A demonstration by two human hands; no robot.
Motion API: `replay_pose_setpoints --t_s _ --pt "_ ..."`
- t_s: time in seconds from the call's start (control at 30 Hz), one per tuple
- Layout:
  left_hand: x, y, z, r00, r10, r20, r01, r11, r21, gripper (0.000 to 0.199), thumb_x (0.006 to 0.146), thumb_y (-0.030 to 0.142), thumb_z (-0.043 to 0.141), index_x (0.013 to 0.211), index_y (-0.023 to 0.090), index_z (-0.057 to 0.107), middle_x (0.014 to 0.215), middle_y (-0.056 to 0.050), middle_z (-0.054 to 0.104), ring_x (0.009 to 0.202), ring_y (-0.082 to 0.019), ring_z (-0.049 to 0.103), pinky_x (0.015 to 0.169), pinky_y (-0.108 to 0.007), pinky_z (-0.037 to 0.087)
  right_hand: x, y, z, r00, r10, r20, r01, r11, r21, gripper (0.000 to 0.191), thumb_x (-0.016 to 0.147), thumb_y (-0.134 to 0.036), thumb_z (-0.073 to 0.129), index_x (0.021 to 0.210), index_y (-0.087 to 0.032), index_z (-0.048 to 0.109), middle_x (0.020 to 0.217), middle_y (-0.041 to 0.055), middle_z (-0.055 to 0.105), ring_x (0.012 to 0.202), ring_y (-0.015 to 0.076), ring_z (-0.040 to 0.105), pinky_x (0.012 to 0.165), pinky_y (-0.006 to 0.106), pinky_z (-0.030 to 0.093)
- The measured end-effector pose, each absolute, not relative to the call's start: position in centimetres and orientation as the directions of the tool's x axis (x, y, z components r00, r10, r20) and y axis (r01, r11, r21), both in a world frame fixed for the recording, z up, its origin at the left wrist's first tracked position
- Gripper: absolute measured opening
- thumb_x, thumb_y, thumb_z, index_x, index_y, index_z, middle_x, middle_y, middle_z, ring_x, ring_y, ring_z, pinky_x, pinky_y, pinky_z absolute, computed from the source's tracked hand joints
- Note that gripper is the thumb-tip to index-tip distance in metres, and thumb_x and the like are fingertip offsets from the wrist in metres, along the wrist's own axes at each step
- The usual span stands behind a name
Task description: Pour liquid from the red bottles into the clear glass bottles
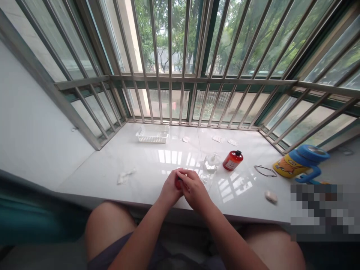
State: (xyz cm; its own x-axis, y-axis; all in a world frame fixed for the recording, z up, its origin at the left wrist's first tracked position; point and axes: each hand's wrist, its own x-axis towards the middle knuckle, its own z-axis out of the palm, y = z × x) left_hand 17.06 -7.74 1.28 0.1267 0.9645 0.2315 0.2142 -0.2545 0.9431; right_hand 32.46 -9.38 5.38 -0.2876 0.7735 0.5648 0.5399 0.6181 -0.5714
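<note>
My left hand (171,189) is closed around a small red bottle (177,183) with a dark top, mostly hidden between my hands. From the right, the bent fingers of my right hand (192,187) press against its dark top. Both hands meet just above the front part of the glossy white sill (146,187). Beyond them stands a clear, square-looking container (212,162). To its right, a red translucent bottle (233,161) with a black cap and pale label leans in view.
A white perforated basket (153,135) sits at the back left, and a crumpled white tissue (125,176) lies left. Small whitish pieces (217,139) are near the window bars (185,78). Rightward are a dark cord loop (264,171), a yellow-blue cup (298,161) and a beige lump (270,197).
</note>
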Motion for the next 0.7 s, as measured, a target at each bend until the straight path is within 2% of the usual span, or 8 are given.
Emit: replay_pose_setpoints --t_s 0.1,0.2,0.33,0.43,0.47,0.53,0.63,0.7 --pt "17.0 -7.7 1.3 0.113 0.972 0.206 0.227 -0.227 0.947 0.074 0.071 0.014 0.083 0.140 0.022 0.058 0.137 -0.011 0.071 0.125 -0.032 0.069 0.109 -0.049 0.056 32.1 -9.1 5.3 -0.281 0.783 0.555 0.510 0.612 -0.604 0.050 0.101 -0.009 0.053 0.143 -0.032 0.069 0.130 0.0089 0.073 0.120 0.0285 0.066 0.105 0.049 0.060" --pt "16.9 -7.9 1.5 0.106 0.984 0.143 0.237 -0.164 0.957 0.078 0.072 0.017 0.086 0.143 0.024 0.054 0.132 -0.010 0.072 0.118 -0.031 0.072 0.104 -0.049 0.058 32.0 -9.5 5.4 -0.250 0.823 0.511 0.504 0.561 -0.657 0.051 0.098 -0.010 0.057 0.145 -0.031 0.065 0.129 0.0080 0.074 0.119 0.0293 0.067 0.104 0.050 0.059" --pt "16.9 -8.1 1.6 0.108 0.984 0.145 0.215 -0.165 0.963 0.079 0.072 0.026 0.092 0.141 0.026 0.052 0.132 -0.009 0.071 0.116 -0.028 0.072 0.105 -0.048 0.058 32.7 -10.9 5.4 -0.107 0.886 0.451 0.525 0.435 -0.731 0.051 0.100 -0.029 0.067 0.150 -0.028 0.056 0.126 0.0095 0.074 0.121 0.0313 0.067 0.106 0.052 0.058" --pt "16.8 -8.0 1.2 0.125 0.975 0.182 0.211 -0.206 0.956 0.079 0.073 0.029 0.092 0.141 0.027 0.052 0.138 -0.009 0.068 0.124 -0.029 0.070 0.111 -0.050 0.055 33.4 -11.8 5.1 0.047 0.923 0.381 0.514 0.305 -0.802 0.042 0.102 -0.043 0.066 0.138 -0.024 0.057 0.104 0.0078 0.074 0.103 0.0296 0.072 0.101 0.053 0.059" --pt "16.8 -8.0 1.1 0.126 0.974 0.190 0.223 -0.215 0.951 0.078 0.074 0.029 0.092 0.141 0.027 0.052 0.138 -0.009 0.067 0.125 -0.029 0.069 0.112 -0.050 0.054 33.5 -11.9 5.0 0.072 0.931 0.358 0.490 0.280 -0.826 0.040 0.102 -0.046 0.065 0.134 -0.024 0.056 0.103 0.0075 0.074 0.101 0.0288 0.072 0.100 0.052 0.059" --pt "16.7 -7.9 0.9 0.126 0.972 0.199 0.241 -0.224 0.944 0.077 0.075 0.029 0.092 0.141 0.027 0.052 0.138 -0.009 0.067 0.126 -0.030 0.069 0.113 -0.051 0.054 33.4 -12.0 4.7 0.051 0.942 0.333 0.424 0.282 -0.861 0.041 0.102 -0.046 0.064 0.136 -0.025 0.053 0.119 0.0104 0.073 0.113 0.0288 0.072 0.104 0.051 0.058" --pt "16.7 -7.9 0.8 0.125 0.972 0.201 0.252 -0.226 0.941 0.077 0.075 0.030 0.092 0.141 0.027 0.052 0.139 -0.010 0.067 0.126 -0.030 0.069 0.112 -0.052 0.055 33.1 -12.2 4.4 -0.071 0.949 0.308 0.333 0.314 -0.889 0.054 0.102 -0.041 0.064 0.150 -0.028 0.041 0.152 0.0129 0.061 0.143 0.0292 0.059 0.116 0.051 0.052" --pt "16.7 -7.9 0.9 0.122 0.972 0.200 0.248 -0.225 0.942 0.077 0.075 0.030 0.092 0.141 0.027 0.051 0.138 -0.011 0.067 0.126 -0.030 0.069 0.111 -0.052 0.056 33.0 -12.3 4.2 -0.098 0.955 0.280 0.316 0.296 -0.901 0.057 0.103 -0.041 0.063 0.153 -0.029 0.038 0.153 0.0129 0.060 0.146 0.0295 0.056 0.117 0.051 0.051"
